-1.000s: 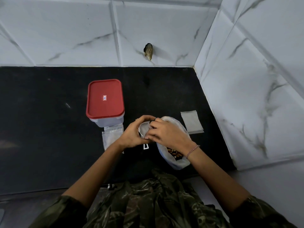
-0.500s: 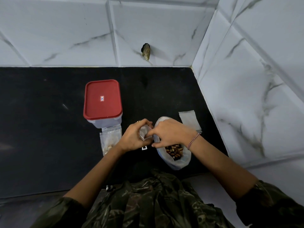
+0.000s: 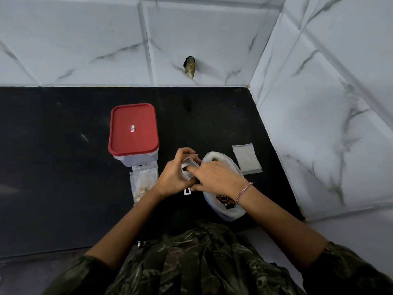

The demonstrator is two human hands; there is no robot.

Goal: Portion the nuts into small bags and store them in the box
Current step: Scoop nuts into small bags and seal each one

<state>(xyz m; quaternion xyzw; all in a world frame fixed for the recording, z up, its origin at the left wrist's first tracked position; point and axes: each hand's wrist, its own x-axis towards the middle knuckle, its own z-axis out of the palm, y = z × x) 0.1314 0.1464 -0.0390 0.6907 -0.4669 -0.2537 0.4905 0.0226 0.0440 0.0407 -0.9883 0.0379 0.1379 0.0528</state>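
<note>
My left hand grips small bag, long axis near upright, mouth up toward me; right hand fingertips inside, pinch hidden.

— That box lid is glowing red on the black table, its little label showing white and blue.
— The wall tiles are showing white with grey veins. The shirt is looking dark camouflage green, the bracelet pink and white, the nuts brown inside the whitish big bag, the small bag clear.

Matt black counter, glossy marble-look tiles
</note>
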